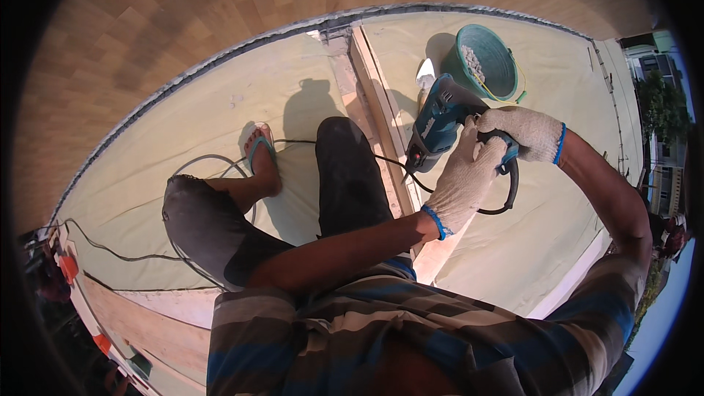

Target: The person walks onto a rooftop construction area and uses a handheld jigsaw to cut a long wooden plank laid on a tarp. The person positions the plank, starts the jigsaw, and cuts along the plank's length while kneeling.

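Observation:
A teal and black power drill (437,121) points down at a long wooden strip (378,114) that runs away from me across pale sheeting. My left hand (466,176), in a white knitted glove with a blue cuff, grips the drill's body from below. My right hand (524,133), gloved the same way, wraps the rear handle. The drill's black cord (506,198) loops under my hands. I crouch with a knee (345,154) beside the strip and a sandalled foot (262,158) on the sheeting.
A green bucket (485,61) holding small white pieces stands just beyond the drill. A black cable (117,253) snakes over the sheeting at left. A brick wall (183,22) borders the far side. Wooden boards (154,323) lie at lower left; rooftops and trees show far right.

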The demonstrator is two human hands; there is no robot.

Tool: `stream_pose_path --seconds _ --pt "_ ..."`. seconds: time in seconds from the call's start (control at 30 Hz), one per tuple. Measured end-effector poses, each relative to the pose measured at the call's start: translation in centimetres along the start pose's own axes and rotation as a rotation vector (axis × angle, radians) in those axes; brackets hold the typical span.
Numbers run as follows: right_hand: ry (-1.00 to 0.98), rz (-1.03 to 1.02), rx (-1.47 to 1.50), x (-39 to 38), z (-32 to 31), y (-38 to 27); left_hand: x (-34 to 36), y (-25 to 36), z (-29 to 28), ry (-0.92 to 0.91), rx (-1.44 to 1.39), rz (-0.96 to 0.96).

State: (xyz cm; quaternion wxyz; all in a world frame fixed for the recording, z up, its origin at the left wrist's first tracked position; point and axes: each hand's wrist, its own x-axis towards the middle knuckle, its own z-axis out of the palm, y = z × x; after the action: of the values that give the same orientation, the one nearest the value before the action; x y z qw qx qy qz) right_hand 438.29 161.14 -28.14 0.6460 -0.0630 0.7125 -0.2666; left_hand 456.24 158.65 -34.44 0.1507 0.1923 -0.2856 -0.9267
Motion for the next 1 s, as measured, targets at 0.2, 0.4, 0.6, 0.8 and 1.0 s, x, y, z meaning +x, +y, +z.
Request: stream_pose_path --seconds 0.2,0.4,0.6,0.8,1.0 --pt "0.009 -0.038 -0.063 -0.9 1.7 1.0 -1.5 1.0 -2.2 -0.041 -0.061 -0.325" --pt "-0.039 -0.065 -0.213 0.2 2.5 1.0 -2.3 -0.3 -11.1 0.18 -0.223 -0.46" --pt "-0.041 -0.242 -0.488 -1.0 3.7 -1.1 3.2 -0.5 -16.9 0.323 -0.756 -0.611" --pt "-0.074 -0.577 -1.285 -4.6 4.8 -0.2 3.1 2.7 -15.1 0.087 -0.569 -0.423" --pt "0.016 -0.954 -1.719 -5.0 5.7 2.0 4.8 1.5 -16.4 0.107 -0.395 -0.269"
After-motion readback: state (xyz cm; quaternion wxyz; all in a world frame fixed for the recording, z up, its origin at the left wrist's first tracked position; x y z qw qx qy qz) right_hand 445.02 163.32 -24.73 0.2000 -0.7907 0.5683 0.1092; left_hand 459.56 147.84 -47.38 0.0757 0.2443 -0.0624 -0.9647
